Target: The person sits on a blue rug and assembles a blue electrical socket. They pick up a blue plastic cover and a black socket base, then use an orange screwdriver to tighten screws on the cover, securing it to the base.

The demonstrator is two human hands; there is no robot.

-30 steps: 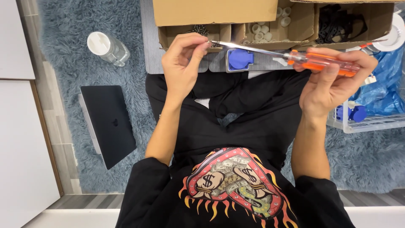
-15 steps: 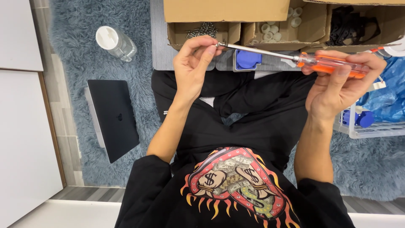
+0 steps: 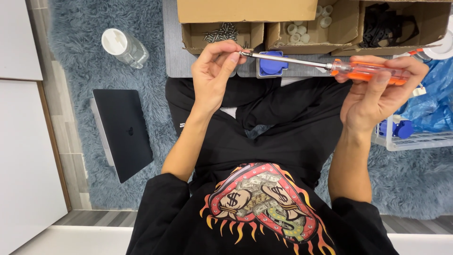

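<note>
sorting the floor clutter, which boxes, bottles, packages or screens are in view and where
Cardboard boxes: top centre, brown, open compartments.
Plastic bottle: upper left on the rug, clear, white cap, lying down.
Laptop: left on the rug, black, lid closed.
Blue plastic bag: right edge, crumpled.

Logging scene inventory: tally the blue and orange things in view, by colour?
Blue: 4 — blue socket part under the screwdriver shaft, blue part in the white wire basket, blue plastic bag, blue shag rug.
Orange: 1 — orange-handled screwdriver.
Total: 5
</note>
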